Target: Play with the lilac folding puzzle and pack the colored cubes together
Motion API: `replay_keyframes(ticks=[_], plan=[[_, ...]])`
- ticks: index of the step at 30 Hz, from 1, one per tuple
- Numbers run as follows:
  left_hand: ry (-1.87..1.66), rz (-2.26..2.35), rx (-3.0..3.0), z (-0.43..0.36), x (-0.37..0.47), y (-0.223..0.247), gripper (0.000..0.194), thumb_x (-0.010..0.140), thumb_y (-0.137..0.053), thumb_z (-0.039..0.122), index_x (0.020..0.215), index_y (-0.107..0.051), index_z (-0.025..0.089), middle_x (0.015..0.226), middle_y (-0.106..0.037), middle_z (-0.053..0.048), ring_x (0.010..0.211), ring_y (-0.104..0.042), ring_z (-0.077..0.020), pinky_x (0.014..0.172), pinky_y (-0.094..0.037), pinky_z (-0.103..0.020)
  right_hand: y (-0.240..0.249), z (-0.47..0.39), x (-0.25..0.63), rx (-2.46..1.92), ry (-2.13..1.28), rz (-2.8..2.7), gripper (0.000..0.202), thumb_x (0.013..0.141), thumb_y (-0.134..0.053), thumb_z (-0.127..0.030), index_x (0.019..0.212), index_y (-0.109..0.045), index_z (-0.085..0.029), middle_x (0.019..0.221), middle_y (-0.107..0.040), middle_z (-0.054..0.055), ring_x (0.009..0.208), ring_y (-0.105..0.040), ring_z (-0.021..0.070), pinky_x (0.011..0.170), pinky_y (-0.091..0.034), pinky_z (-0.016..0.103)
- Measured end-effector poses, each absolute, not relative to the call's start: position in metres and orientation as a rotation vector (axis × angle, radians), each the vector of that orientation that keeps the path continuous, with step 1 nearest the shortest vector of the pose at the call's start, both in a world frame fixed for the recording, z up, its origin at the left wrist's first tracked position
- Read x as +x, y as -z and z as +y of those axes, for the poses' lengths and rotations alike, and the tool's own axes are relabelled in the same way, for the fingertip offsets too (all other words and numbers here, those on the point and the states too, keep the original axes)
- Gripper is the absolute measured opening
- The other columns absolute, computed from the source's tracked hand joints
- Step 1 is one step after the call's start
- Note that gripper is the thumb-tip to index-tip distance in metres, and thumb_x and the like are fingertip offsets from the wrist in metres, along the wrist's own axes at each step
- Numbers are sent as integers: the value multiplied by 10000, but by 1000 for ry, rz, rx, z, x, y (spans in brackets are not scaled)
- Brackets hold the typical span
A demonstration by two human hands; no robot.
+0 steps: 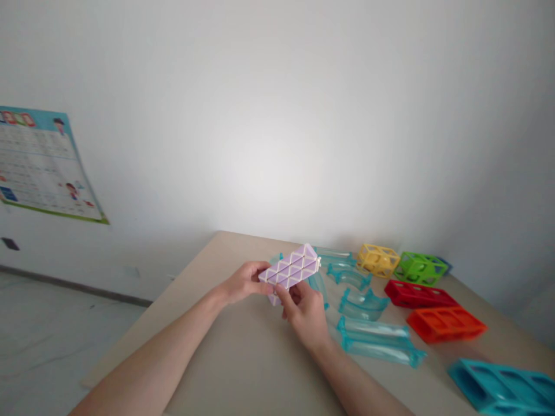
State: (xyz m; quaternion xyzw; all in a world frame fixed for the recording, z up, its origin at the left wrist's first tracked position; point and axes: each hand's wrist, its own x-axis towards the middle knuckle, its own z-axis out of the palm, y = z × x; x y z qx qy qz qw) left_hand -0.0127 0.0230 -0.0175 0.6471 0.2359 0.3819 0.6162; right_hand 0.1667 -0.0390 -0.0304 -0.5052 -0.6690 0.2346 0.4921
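Above the table I hold a purple toy piece (292, 267) patterned with white-edged triangles, tilted up to the right. My left hand (243, 282) pinches its left end between thumb and fingers. My right hand (306, 309) is closed on its lower edge, thumb against the face and fingers curled beneath. A small purple part also shows below, between the hands; whether it is joined cannot be made out. Just right of my right hand lie clear teal track pieces, straight (377, 341) and curved (363, 303).
Farther right on the table (229, 358) are a yellow frame block (378, 260), a green one (421, 268), a red block (420, 294), an orange block (447, 323) and a blue block (505, 386). A white wall stands behind; a poster (47, 164) hangs at left.
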Motion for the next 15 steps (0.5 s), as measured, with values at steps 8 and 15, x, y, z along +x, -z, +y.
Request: replay_keyframes(ticks=[8, 15], plan=[[-927, 544, 1462, 26, -12, 20, 418, 599, -865, 243, 960, -699, 113, 865, -701, -46, 789, -610, -177, 726, -467, -265, 31, -41, 168, -1223, -581, -1616, 374, 878, -596, -527, 724, -548, -190, 536, -612, 9, 453, -600, 160, 446, -404, 233], [-910, 442, 1345, 33, -6, 30, 466, 589, -868, 254, 997, -706, 99, 894, -706, -69, 788, -613, -172, 716, -467, -253, 36, -44, 172, -1138, -609, -1696, 271, 934, -522, -457, 848, -520, -200, 614, -614, -2, 492, -595, 147, 472, -432, 234]])
